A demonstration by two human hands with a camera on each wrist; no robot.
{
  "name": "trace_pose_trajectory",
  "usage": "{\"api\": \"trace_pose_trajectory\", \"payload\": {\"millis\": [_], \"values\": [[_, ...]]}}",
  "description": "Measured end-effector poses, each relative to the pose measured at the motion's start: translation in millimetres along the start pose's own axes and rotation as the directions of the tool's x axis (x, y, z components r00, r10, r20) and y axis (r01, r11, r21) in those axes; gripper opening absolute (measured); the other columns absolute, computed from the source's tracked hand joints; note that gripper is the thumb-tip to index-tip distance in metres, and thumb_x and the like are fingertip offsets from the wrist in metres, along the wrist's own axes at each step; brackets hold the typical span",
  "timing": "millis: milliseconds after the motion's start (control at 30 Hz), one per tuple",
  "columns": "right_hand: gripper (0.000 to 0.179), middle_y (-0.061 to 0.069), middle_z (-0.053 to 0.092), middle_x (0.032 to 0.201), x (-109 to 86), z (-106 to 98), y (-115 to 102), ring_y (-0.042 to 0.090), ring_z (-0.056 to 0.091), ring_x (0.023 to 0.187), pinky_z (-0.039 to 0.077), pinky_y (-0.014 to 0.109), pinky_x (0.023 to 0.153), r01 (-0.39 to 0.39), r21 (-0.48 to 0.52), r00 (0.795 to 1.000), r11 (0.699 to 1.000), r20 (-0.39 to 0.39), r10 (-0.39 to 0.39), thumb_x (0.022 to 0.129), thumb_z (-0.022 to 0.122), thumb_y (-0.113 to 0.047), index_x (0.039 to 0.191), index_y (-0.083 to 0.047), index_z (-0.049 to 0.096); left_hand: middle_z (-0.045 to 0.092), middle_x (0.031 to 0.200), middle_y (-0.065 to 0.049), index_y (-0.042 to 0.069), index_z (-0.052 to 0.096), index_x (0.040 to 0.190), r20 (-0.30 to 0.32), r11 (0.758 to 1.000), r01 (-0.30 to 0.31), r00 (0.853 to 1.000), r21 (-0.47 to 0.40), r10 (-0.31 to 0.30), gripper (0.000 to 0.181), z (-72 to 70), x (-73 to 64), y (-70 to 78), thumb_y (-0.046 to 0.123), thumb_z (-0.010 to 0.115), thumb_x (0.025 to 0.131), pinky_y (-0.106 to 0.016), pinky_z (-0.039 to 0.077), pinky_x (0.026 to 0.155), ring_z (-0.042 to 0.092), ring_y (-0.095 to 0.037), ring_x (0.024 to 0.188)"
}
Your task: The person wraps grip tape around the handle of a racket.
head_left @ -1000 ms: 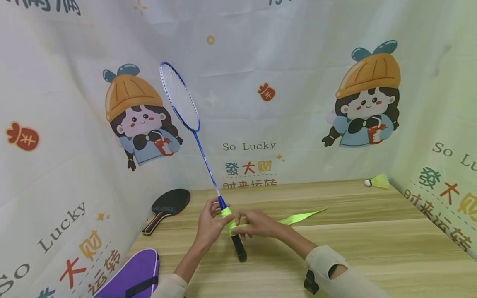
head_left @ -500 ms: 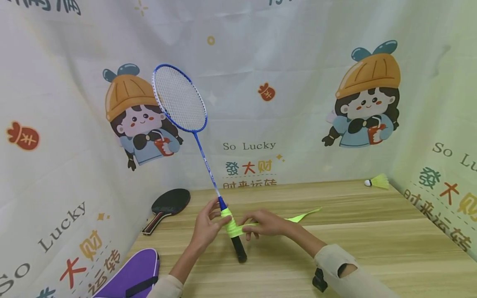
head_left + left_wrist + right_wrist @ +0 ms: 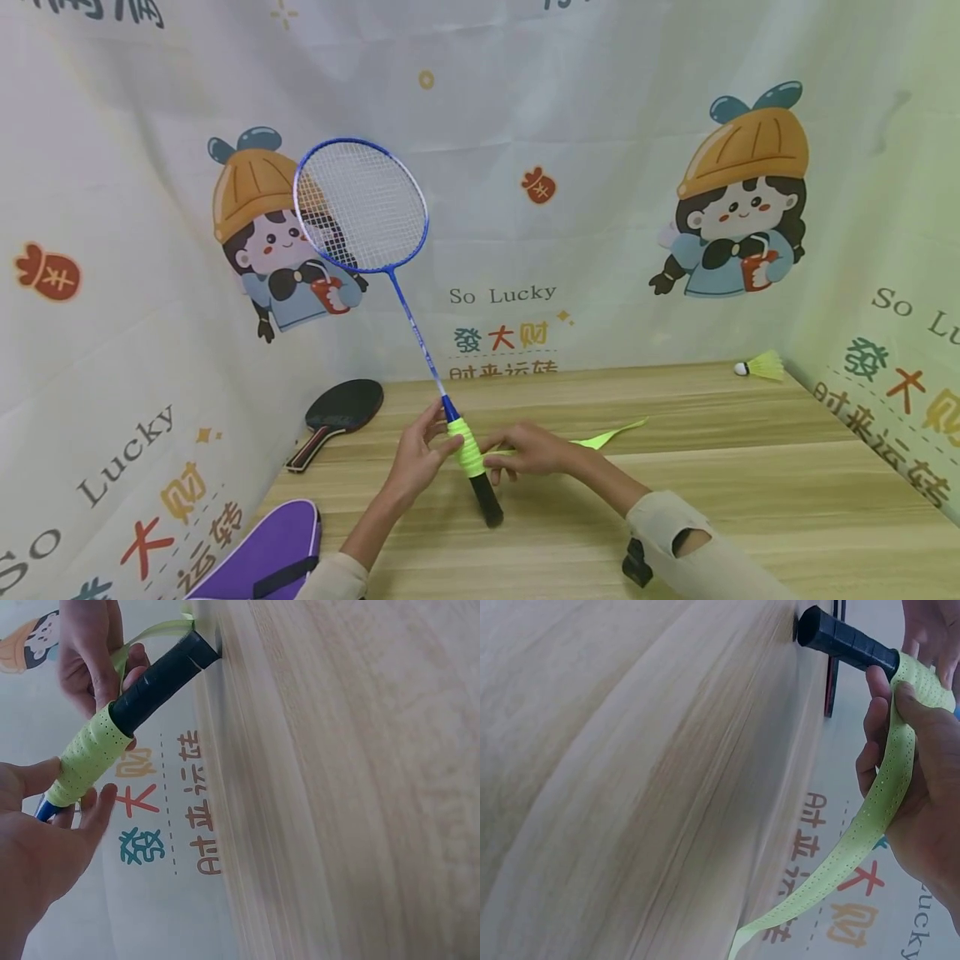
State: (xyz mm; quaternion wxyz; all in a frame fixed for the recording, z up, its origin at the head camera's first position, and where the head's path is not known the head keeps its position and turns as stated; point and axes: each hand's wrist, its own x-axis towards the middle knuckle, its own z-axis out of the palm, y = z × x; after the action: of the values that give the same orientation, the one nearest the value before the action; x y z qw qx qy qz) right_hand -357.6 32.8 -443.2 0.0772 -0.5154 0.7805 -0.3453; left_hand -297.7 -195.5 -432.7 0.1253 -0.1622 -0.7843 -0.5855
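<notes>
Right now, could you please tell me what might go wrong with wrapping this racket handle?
If the right hand loses its pinch on the tape, the wraps could loosen. The tape's tail hangs free past that hand and might twist. The left hand holds the racket near the top of the handle, so it may turn if pulled.

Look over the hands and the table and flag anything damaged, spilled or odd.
Nothing looks spilled or broken. One oddity: the right sleeve gapes near its end; torn or unfastened, I cannot tell. The badminton racket has a partly wrapped handle, probably just unfinished: the right hand holds loose lime grip tape.
</notes>
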Motion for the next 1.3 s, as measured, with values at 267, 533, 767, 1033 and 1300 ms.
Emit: {"api": "trace_pose_trajectory", "payload": {"millis": [267,533,767,1033,1300], "values": [[0.020,0.012,0.078,0.080,1.6,-3.9,-2.3,0.026,0.071,0.061,0.050,0.018,0.057,-0.008,-0.020,1.000,1.000,0.007,0.008,0.107,0.060,-0.014,0.122,-0.006,0.071,0.061,0.144,-0.018,0.006,0.041,0.152,0.000,0.999,0.000,1.000,-0.035,0.000,0.061,0.1,1.2,-3.1,-0.006,0.066,0.098,-0.054,0.047,0.104,0.057,-0.038,0.129],[0.015,0.004,0.077,0.075,2.3,-1.9,-2.9,0.007,0.064,0.055,0.048,0.017,0.055,-0.036,-0.048,0.999,0.998,-0.037,0.035,0.105,0.065,-0.020,0.114,-0.010,0.071,0.055,0.143,-0.031,-0.007,0.031,0.157,0.009,0.999,-0.008,1.000,-0.050,0.008,0.067,-0.1,1.8,-3.2,-0.010,0.062,0.098,-0.051,0.048,0.108,0.056,-0.046,0.130],[0.015,-0.001,0.075,0.070,1.1,0.0,-5.0,0.022,0.071,0.059,0.049,0.019,0.053,-0.080,-0.026,0.994,0.996,-0.080,0.077,0.102,0.070,-0.025,0.107,-0.012,0.068,0.063,0.138,-0.025,-0.002,0.035,0.158,-0.006,1.000,-0.006,1.000,-0.029,0.006,0.067,1.4,2.3,-1.3,-0.012,0.061,0.097,-0.054,0.048,0.106,0.059,-0.041,0.127],[0.021,-0.006,0.073,0.068,1.3,3.8,-10.3,0.028,0.072,0.062,0.052,0.021,0.054,-0.131,0.015,0.985,0.991,-0.108,0.132,0.098,0.075,-0.031,0.103,-0.015,0.062,0.070,0.131,-0.015,0.006,0.052,0.146,-0.105,0.999,0.046,0.994,0.013,-0.044,0.059,13.0,2.8,6.9,0.002,0.076,0.093,-0.051,0.048,0.100,0.064,-0.033,0.119],[0.021,-0.003,0.073,0.069,3.0,8.3,-15.0,0.029,0.070,0.062,0.052,0.022,0.054,-0.144,0.054,0.984,0.988,-0.101,0.149,0.098,0.074,-0.032,0.102,-0.018,0.059,0.073,0.125,-0.013,0.008,0.056,0.137,-0.179,0.999,0.006,0.984,0.048,0.003,0.056,19.9,2.4,8.0,0.007,0.083,0.088,-0.062,0.044,0.105,0.068,-0.034,0.113]]}}
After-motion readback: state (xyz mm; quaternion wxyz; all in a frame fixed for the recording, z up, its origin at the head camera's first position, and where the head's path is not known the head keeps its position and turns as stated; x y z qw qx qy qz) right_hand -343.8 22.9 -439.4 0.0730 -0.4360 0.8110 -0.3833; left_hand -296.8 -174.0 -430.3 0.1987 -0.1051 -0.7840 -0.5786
